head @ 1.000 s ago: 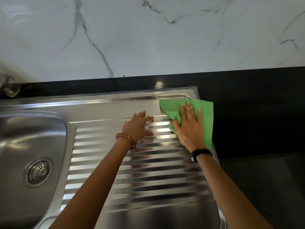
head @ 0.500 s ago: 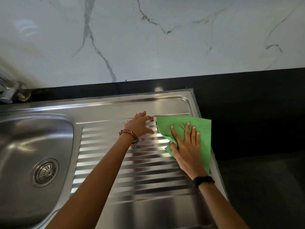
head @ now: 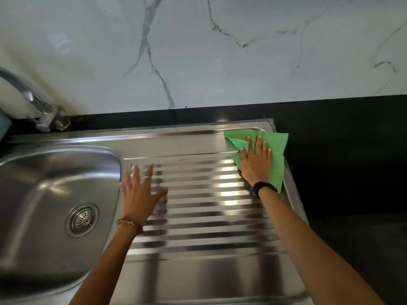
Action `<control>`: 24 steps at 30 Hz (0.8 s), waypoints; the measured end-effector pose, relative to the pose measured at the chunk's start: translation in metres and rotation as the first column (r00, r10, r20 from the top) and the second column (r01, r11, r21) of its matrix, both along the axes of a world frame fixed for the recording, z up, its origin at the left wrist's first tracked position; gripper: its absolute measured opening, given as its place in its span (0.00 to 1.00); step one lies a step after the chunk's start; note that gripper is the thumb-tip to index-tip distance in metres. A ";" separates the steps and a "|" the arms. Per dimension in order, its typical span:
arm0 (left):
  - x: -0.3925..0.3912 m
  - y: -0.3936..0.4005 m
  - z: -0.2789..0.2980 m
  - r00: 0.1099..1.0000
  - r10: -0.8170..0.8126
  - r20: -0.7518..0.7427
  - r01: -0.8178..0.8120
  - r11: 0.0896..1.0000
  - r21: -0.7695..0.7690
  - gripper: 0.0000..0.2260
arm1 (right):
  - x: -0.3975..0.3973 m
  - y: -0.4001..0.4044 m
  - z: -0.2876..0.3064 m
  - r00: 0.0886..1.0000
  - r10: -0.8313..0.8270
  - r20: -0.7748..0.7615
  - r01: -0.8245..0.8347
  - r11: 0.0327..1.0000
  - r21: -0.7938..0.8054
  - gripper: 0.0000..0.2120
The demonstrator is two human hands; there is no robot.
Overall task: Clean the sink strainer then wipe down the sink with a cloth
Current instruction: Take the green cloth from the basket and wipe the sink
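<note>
A green cloth (head: 277, 150) lies spread over the far right corner of the steel sink's ribbed drainboard (head: 198, 216). My right hand (head: 255, 161) presses flat on the cloth with straight fingers. My left hand (head: 138, 192) rests flat, fingers spread, on the left end of the drainboard beside the basin (head: 44, 183). The round metal strainer (head: 82, 219) sits in the basin's drain, left of my left wrist.
A chrome tap (head: 33, 102) stands at the back left, over the basin. A black countertop (head: 341, 161) borders the sink at the right and back. A white marble wall (head: 198, 51) rises behind. A teal object (head: 4, 124) shows at the left edge.
My right hand has pushed the cloth back up into the drainboard's far right corner. My left hand has slid left, from beside the cloth to the edge next to the basin.
</note>
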State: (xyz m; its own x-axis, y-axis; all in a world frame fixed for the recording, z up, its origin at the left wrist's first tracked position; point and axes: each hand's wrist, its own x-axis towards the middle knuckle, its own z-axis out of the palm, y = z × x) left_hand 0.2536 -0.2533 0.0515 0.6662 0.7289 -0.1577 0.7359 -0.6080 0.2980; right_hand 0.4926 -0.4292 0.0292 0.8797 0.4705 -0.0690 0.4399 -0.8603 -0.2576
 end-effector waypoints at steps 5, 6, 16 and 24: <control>-0.038 0.016 -0.004 0.974 0.190 0.122 -0.146 0.942 -0.301 0.33 | -0.030 0.036 0.002 0.999 0.033 -0.014 -0.033 0.999 0.009 0.25; -0.041 0.017 -0.004 0.975 0.176 0.134 -0.130 0.947 -0.295 0.33 | -0.040 0.046 0.001 0.996 0.083 -0.013 -0.083 0.997 0.007 0.25; -0.049 0.029 -0.007 0.969 0.208 0.133 -0.164 0.945 -0.282 0.49 | -0.154 0.190 0.001 0.859 0.509 -0.058 -0.510 0.860 0.014 0.26; -0.047 0.030 -0.005 0.950 0.294 0.106 -0.244 0.909 -0.339 0.56 | -0.171 0.217 -0.001 0.534 0.846 0.008 -0.844 0.533 -0.054 0.22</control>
State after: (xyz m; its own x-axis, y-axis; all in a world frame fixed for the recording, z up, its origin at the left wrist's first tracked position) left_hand 0.2069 -0.2231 0.0462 0.4859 0.8118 -0.3239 0.7890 -0.2479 0.5622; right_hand 0.3214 -0.2125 0.0277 0.0758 0.9933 -0.0874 0.9738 -0.0926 -0.2075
